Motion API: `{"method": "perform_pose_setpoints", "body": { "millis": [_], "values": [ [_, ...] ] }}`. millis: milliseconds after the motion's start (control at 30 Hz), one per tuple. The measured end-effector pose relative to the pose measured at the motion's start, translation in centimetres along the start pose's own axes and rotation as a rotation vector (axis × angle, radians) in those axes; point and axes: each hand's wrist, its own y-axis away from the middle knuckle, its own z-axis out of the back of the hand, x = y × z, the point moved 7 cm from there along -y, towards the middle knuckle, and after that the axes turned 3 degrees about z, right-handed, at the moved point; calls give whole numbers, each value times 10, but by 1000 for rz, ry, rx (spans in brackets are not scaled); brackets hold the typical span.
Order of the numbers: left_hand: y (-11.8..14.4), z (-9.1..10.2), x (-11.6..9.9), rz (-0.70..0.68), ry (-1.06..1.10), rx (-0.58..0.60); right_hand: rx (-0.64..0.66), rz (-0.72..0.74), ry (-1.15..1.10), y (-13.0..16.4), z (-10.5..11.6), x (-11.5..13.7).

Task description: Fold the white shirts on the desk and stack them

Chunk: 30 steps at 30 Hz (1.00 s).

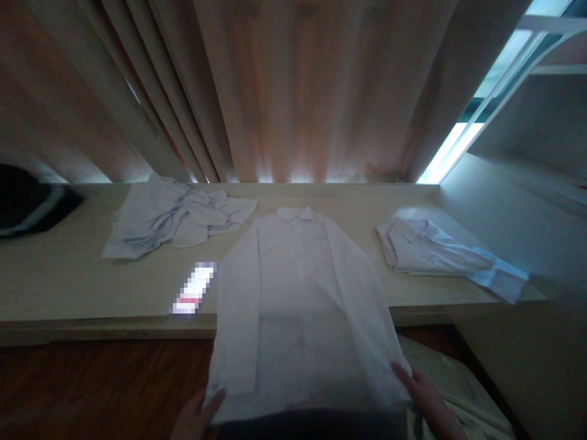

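Head view: both hands at the hem of a white shirt laid flat.

White collared shirt [300, 293] lies front-up at centre, hem overhanging the surface [68, 281] edge at 6 o'clock. Left hand [195, 415] pinches the hem's corner at 7 o'clock; right hand [428, 400], fingers extended, touches the corner at 5 o'clock. Crumpled shirt [174, 220] at 10 o'clock; folded shirt [440, 253] at 2 o'clock.
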Motion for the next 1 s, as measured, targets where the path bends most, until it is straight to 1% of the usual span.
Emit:
{"method": "perform_pose_setpoints", "body": {
  "millis": [100, 133, 233, 300, 333, 400, 433, 467, 500, 567, 600, 633, 700, 767, 833, 900, 1000],
  "values": [
    [-4, 11, 0, -3, 6, 12, -2, -56, -30, 3, 11, 5],
    [-5, 14, 1, 2, 0, 11, -21, -72, -21, 2, 15, 5],
    [-12, 18, 10, 19, -32, 15, -55, -74, 15, -3, 24, -1],
    [-17, 18, 18, 22, -47, -11, -104, -14, 17, -2, 30, -4],
    [-18, 19, 21, 12, -50, -49, -153, 29, 34, 2, 34, -4],
    [-18, 22, 23, -26, -55, -170, -279, 151, 132, 17, 41, 4],
    [-17, 23, 22, -48, -61, -227, -313, 229, 211, 27, 39, 12],
    [-14, 22, 20, -62, -68, -261, -307, 323, 296, 37, 32, 22],
    [-12, 20, 18, -66, -79, -272, -259, 429, 380, 47, 18, 32],
    [-8, 15, 16, -48, -115, -246, -104, 621, 530, 64, -19, 48],
    [-6, 12, 17, -27, -136, -227, -35, 681, 600, 70, -38, 51],
    [-4, 12, 20, -1, -156, -212, 2, 715, 656, 72, -53, 51],
    [-3, 12, 28, 48, -191, -182, 33, 731, 730, 71, -73, 47],
    [-2, 11, 38, 65, -205, -132, 36, 727, 764, 65, -80, 41],
    [0, 7, 42, 53, -198, -79, 28, 748, 794, 61, -80, 39],
    [4, 1, 41, 41, -172, -41, 8, 795, 820, 61, -77, 42],
    [10, -9, 32, 45, -144, -17, -9, 843, 841, 64, -74, 49]
  ]
}}
